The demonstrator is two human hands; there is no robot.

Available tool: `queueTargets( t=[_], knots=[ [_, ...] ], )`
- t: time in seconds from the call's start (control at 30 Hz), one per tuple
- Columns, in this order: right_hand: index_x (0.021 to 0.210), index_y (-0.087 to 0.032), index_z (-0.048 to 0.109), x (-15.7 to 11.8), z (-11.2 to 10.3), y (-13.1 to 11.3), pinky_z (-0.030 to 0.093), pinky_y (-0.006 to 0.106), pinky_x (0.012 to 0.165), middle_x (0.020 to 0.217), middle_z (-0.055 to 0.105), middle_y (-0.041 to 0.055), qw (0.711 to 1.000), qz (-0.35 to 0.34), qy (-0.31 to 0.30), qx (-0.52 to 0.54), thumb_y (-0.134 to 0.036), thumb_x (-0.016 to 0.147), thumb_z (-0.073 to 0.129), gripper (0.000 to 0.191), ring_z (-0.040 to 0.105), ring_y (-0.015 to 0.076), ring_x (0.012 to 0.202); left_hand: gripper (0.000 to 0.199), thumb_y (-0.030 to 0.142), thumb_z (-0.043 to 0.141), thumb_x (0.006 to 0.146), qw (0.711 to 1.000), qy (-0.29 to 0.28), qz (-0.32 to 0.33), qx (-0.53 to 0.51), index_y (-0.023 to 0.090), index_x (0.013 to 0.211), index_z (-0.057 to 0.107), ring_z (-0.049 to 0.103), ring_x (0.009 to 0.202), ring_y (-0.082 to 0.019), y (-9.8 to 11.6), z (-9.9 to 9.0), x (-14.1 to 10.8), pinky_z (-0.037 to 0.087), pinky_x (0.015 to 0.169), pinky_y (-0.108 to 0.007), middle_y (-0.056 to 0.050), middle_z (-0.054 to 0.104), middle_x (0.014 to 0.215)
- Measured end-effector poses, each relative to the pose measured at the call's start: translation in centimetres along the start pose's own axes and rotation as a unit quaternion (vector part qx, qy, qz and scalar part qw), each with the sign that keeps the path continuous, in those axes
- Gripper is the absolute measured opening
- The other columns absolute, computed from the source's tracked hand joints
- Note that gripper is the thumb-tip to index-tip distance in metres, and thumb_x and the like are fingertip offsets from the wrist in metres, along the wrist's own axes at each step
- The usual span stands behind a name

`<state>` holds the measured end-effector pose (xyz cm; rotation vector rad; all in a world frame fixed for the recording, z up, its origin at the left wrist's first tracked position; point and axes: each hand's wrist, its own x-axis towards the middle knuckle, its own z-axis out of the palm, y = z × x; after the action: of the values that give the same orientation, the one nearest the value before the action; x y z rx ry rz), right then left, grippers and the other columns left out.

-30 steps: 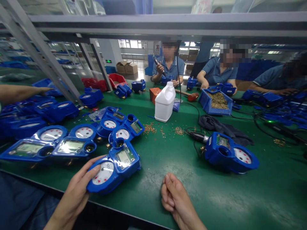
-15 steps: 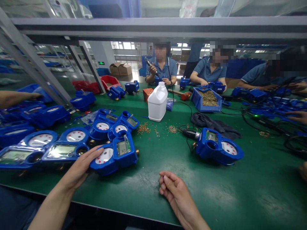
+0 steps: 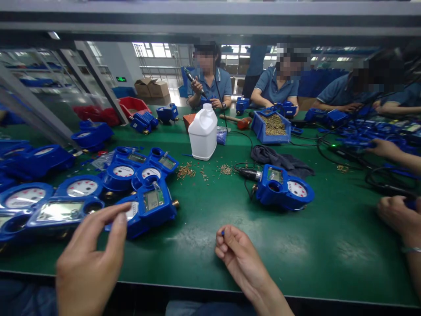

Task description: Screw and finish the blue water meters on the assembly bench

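Observation:
My left hand (image 3: 94,256) is raised in front of a blue water meter (image 3: 154,204), its thumb and fingers apart with nothing held; part of the meter's dial is hidden behind it. Low over the bench, my right hand (image 3: 238,250) pinches a small blue piece (image 3: 223,233) between thumb and fingers; most of that piece is covered. Several more blue water meters (image 3: 82,186) crowd together at the left. Another water meter (image 3: 283,188) lies alone to the right, beyond my right hand, with a black electric screwdriver (image 3: 248,172) beside it.
A white plastic jug (image 3: 203,134) stands mid-bench behind loose screws (image 3: 186,170). Farther right are a dark cloth (image 3: 279,158), a blue bin of screws (image 3: 263,137) and black cables. A co-worker's hands (image 3: 396,215) work at the right edge; other people sit opposite. A shelf beam crosses above.
My left hand has come off the nearest meter, moving back toward me with fingers parted. My right hand stays nearly in place; the blue piece in it now shows. The view has shifted.

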<state>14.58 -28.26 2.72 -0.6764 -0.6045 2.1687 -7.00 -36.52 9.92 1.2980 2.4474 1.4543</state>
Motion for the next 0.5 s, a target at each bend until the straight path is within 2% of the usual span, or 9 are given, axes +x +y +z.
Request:
queueTargets(
  t=[0.03,0.1,0.17,0.2,0.33,0.43,0.5],
  knots=[
    [0.078,-0.011,0.066,-0.1,0.2,0.0,0.036,0.018,0.053,0.068,0.050,0.0004,1.000,0.000,-0.005,0.002,-0.034,0.079,0.072,0.024,0.039,0.0053,0.056,0.026,0.036,0.051,0.088,0.997,-0.031,0.064,-0.004,0.025,0.110,0.062,0.052,0.113,-0.024,1.2,0.8,-1.1,0.031,0.107,-0.038,0.000,0.059,0.117],
    [0.076,-0.011,0.065,-0.4,0.4,-0.1,0.032,0.018,0.051,0.064,0.047,-0.0006,1.000,0.000,-0.013,0.003,-0.036,0.079,0.073,0.027,0.035,0.0052,0.054,0.021,0.028,0.052,0.089,0.973,-0.143,0.176,-0.049,0.027,0.106,0.063,0.058,0.102,-0.020,3.0,2.8,-3.0,0.042,0.095,-0.030,-0.001,0.063,0.107],
    [0.075,-0.011,0.064,-0.6,0.4,-0.3,0.030,0.018,0.050,0.061,0.045,-0.0018,1.000,-0.006,-0.017,0.001,-0.038,0.079,0.072,0.028,0.032,0.0054,0.053,0.023,0.020,0.052,0.088,0.937,-0.228,0.244,-0.104,0.028,0.108,0.063,0.059,0.095,-0.018,4.1,4.9,-4.2,0.046,0.085,-0.027,-0.003,0.064,0.100],
    [0.074,-0.011,0.063,-0.7,0.3,-0.3,0.029,0.018,0.050,0.060,0.043,-0.0025,1.000,-0.010,-0.018,-0.001,-0.039,0.079,0.072,0.029,0.031,0.0055,0.053,0.025,0.017,0.053,0.088,0.926,-0.246,0.260,-0.118,0.027,0.108,0.063,0.059,0.093,-0.018,4.4,5.8,-4.6,0.047,0.082,-0.028,-0.004,0.064,0.097],
    [0.069,-0.013,0.058,-1.2,-0.1,-0.4,0.029,0.019,0.051,0.057,0.039,-0.0042,0.999,-0.032,-0.011,-0.022,-0.042,0.080,0.070,0.033,0.030,0.0057,0.053,0.022,0.014,0.055,0.086,0.917,-0.251,0.288,-0.118,0.023,0.104,0.063,0.057,0.085,-0.018,4.8,8.1,-5.1,0.046,0.076,-0.030,-0.006,0.062,0.089],
    [0.068,-0.013,0.059,-1.5,-0.3,-0.5,0.031,0.020,0.051,0.056,0.041,-0.0037,0.997,-0.049,0.000,-0.066,-0.043,0.080,0.069,0.034,0.034,0.0060,0.052,0.020,0.012,0.055,0.085,0.908,-0.255,0.311,-0.113,0.023,0.100,0.062,0.056,0.082,-0.017,4.8,8.5,-5.1,0.045,0.075,-0.029,-0.004,0.061,0.086],
    [0.072,-0.012,0.065,-1.9,-0.5,-1.5,0.035,0.021,0.052,0.057,0.049,-0.0012,0.991,-0.061,0.005,-0.117,-0.041,0.078,0.071,0.030,0.041,0.0076,0.052,0.021,0.011,0.054,0.086,0.906,-0.262,0.310,-0.120,0.025,0.100,0.062,0.056,0.083,-0.017,4.7,8.4,-5.1,0.044,0.076,-0.028,-0.003,0.061,0.087]
  ],
)
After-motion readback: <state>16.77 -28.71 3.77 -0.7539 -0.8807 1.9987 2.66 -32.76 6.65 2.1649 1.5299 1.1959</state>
